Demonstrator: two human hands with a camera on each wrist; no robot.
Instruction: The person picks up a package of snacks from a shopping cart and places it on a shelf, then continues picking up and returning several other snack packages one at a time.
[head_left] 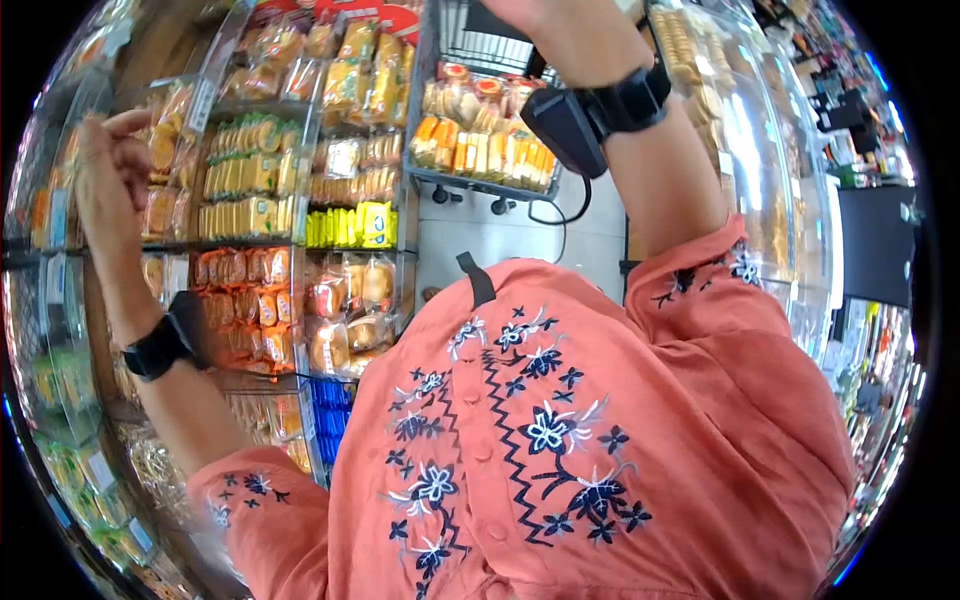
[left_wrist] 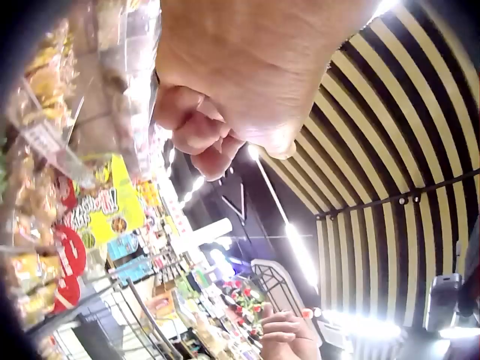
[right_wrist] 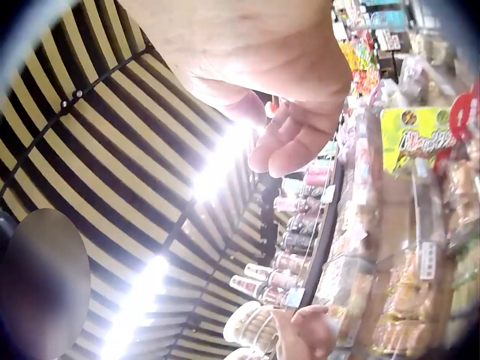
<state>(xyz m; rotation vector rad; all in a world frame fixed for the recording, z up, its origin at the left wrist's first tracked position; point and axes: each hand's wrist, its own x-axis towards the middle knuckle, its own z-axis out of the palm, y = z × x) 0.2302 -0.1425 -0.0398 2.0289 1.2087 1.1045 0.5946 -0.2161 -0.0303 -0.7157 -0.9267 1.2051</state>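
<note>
Your left hand (head_left: pixel 110 185) hangs loosely curled, empty, beside the shelved bags (head_left: pixel 168 140); your right hand (right_wrist: pixel 281 82) grips nothing either. Those bags look light, slick, crushable: pinch a top edge gently.

You get bright white light from the long glowing tube lights (left_wrist: pixel 301 253) above. They glare so much their edges melt away. Your head view bends round at its black rim. Both wrist views look soft and a bit blurry.
</note>
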